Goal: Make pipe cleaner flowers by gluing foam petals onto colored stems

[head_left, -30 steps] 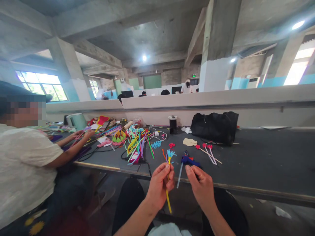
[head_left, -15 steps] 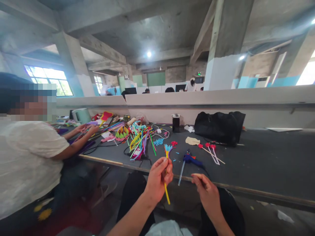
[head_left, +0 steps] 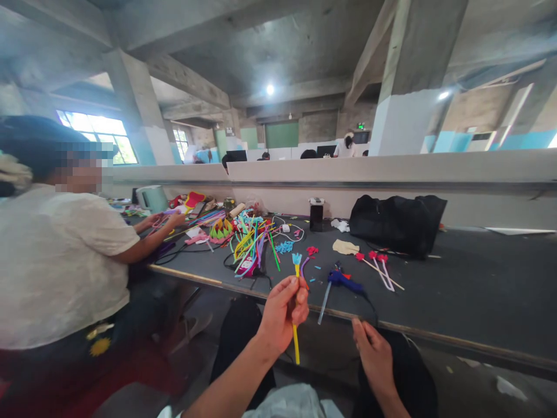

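Note:
Pinched upright in my left hand (head_left: 284, 313) is a yellow pipe-cleaner stem (head_left: 296, 346) topped with a small light-blue flower-like tuft (head_left: 297, 259). The fingers hide the middle of the stem. My right hand (head_left: 373, 347) is lower and to the right, by the table's front edge, with thumb and fingers drawn together; whatever they may hold is too small to make out. Between and beyond the hands lies a dark-blue glue gun (head_left: 346, 281), a clear glue stick (head_left: 324, 305) jutting from it toward the edge. A short purple piece (head_left: 304, 266) rests just behind the stem.
Blue bits (head_left: 285, 247), red bits (head_left: 312, 251) and a heap of coloured pipe cleaners (head_left: 250, 244) lie on the dark table (head_left: 470, 284). Red-tipped sticks (head_left: 383, 271), a beige glove-like cloth (head_left: 346, 247) and a black bag (head_left: 398, 223) are at right. A co-worker (head_left: 69, 249) sits at left.
The view has shifted slightly. My left hand still grips the stem. My right hand has dropped a little and turned, its fingertips no longer raised toward the glue gun.

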Motion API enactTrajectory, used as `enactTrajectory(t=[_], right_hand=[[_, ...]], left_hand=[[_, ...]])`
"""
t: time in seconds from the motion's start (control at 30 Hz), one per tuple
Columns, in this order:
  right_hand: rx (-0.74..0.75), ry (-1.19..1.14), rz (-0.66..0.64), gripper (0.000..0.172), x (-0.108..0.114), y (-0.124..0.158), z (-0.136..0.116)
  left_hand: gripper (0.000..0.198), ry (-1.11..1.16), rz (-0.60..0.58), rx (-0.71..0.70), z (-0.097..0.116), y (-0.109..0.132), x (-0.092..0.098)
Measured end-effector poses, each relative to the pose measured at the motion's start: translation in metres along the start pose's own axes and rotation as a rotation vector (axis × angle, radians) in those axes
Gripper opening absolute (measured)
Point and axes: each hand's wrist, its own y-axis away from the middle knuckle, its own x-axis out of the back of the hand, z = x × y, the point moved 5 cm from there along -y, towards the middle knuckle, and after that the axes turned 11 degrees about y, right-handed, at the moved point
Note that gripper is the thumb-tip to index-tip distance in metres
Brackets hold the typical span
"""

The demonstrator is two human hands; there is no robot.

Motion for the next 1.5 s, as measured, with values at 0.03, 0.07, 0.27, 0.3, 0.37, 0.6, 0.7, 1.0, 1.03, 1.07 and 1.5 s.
enactTrajectory(t=[0.03, 0.07, 0.27, 0.3, 0.37, 0.6, 0.7, 1.0, 1.03, 1.07, 1.5], right_hand=[[-0.004, 0.002, 0.0, 0.047, 0.0, 0.001, 0.001], [-0.003, 0.0, -0.003, 0.047, 0.0, 0.002, 0.002], [0.001, -0.064, -0.019, 0.043, -0.003, 0.007, 0.003], [-0.001, -0.07, -0.021, 0.042, -0.004, 0.008, 0.002], [-0.003, -0.1, -0.023, 0.042, -0.005, 0.009, -0.001], [0.086, -0.272, -0.11, 0.028, 0.013, 0.014, -0.068], [0.203, -0.274, -0.138, 0.02, 0.026, 0.017, -0.117], [0.311, -0.28, -0.129, 0.018, 0.031, 0.023, -0.184], [0.3, -0.272, -0.115, 0.018, 0.031, 0.023, -0.184], [0.285, -0.264, -0.1, 0.019, 0.032, 0.023, -0.184], [0.229, -0.202, -0.044, 0.02, 0.041, 0.021, -0.179]], left_hand=[[0.02, -0.005, -0.007, 0.005, 0.0, 0.002, 0.001], [0.02, -0.011, -0.014, 0.006, 0.0, 0.003, 0.001], [0.024, -0.055, -0.012, 0.003, 0.001, 0.012, 0.002], [0.024, -0.06, -0.011, 0.003, 0.001, 0.014, 0.002], [0.024, -0.072, -0.012, 0.004, 0.001, 0.016, 0.002], [0.022, -0.174, -0.027, -0.006, -0.002, 0.026, -0.004], [0.022, -0.217, -0.006, -0.036, -0.002, 0.029, -0.005], [0.023, -0.246, 0.045, -0.07, -0.005, 0.034, -0.006], [0.023, -0.238, 0.046, -0.057, -0.007, 0.035, -0.007], [0.023, -0.232, 0.048, -0.043, -0.008, 0.035, -0.007], [0.022, -0.192, 0.088, 0.046, -0.014, 0.035, -0.015]])
